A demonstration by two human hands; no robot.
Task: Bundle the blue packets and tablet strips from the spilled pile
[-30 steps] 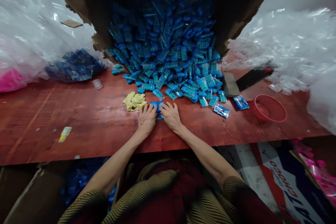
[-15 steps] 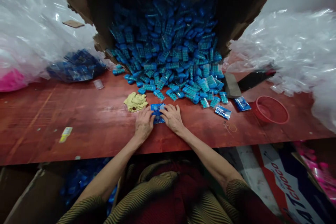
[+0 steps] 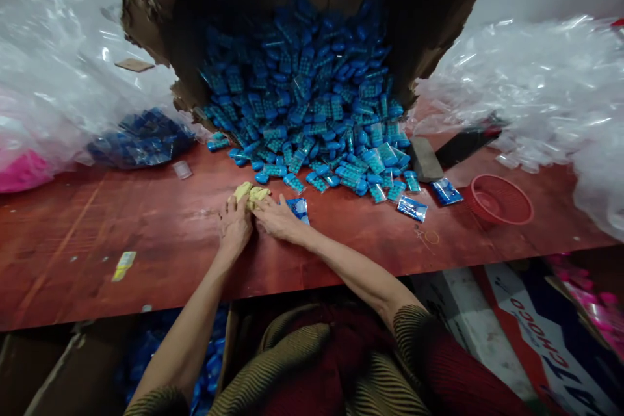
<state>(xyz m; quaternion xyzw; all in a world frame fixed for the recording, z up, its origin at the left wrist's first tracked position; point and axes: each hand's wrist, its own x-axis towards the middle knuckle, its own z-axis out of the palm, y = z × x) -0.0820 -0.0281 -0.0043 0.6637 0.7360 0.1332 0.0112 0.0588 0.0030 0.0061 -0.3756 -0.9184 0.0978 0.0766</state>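
Left hand [image 3: 234,227] and right hand [image 3: 277,219] had shifted from blue packet [image 3: 299,209] to yellow cloth [image 3: 257,194], at packet's 10 o'clock. Both touched cloth; grip indeterminable. Risk: right hand, close beside packet, could have dragged it askew.

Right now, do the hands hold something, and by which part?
The left hand and right hand are at the near side of the yellow cloth; whether they grip or only touch it cannot be told.

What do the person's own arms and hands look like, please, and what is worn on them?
The left hand and right hand are bare, without gloves; the forearms are uncovered. The right sleeve is dark red with a yellowish, black-striped edge; the left sleeve shows similar stripes.
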